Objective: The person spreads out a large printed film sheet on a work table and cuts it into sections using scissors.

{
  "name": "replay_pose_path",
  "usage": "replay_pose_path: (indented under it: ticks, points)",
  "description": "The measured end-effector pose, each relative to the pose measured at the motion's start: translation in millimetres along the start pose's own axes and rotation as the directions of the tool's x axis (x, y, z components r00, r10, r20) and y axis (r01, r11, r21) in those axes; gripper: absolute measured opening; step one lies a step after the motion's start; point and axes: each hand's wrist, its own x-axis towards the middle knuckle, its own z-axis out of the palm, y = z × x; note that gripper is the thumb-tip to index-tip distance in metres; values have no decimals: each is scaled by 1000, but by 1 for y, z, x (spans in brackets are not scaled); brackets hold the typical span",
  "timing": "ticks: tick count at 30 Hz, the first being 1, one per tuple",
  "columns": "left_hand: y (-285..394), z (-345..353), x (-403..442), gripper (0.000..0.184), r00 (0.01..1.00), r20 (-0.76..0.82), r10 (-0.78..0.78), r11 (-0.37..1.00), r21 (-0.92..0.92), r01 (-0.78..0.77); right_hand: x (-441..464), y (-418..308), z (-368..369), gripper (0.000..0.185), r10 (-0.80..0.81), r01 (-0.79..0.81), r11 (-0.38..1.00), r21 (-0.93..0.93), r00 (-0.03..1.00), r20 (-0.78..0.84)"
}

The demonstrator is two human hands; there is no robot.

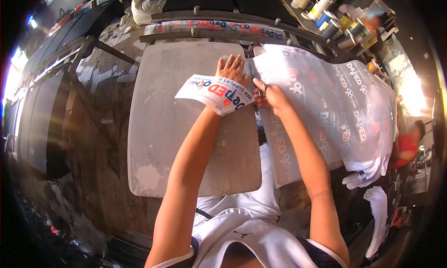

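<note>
My left hand (231, 69) lies with its fingers spread near the upper right corner of a flat grey board (186, 142). Across that wrist drapes a white printed sheet (198, 92) with blue and red "DepED" lettering, hiding the wrist. Just right of it, beside the board's edge, my right hand (274, 98) is closed with thumb against fingers. A small shiny thing shows in its grip, too small to name. Under and beyond my right forearm is a broad translucent sheet (321, 144) with repeated print, apparently over other sheets.
Metal rails (219, 33) run behind the board, with a printed strip (260, 30) beyond. Bottles and tins (321, 19) stand at upper right. White cloth (368, 172) hangs at right, near a person in red (407, 149). Dark frames (74, 63) stand left.
</note>
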Motion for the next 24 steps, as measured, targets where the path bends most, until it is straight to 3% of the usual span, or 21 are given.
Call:
replay_pose_path:
  ticks: [6,24]
  points:
    - [1,-2,2,62,1000,14,-1,1000,18,1,2,-4,0,48,66,-70,987,147,997,33]
    - [0,-3,5,64,995,102,-9,999,50,4,4,2,-1,45,48,-64,979,196,995,85]
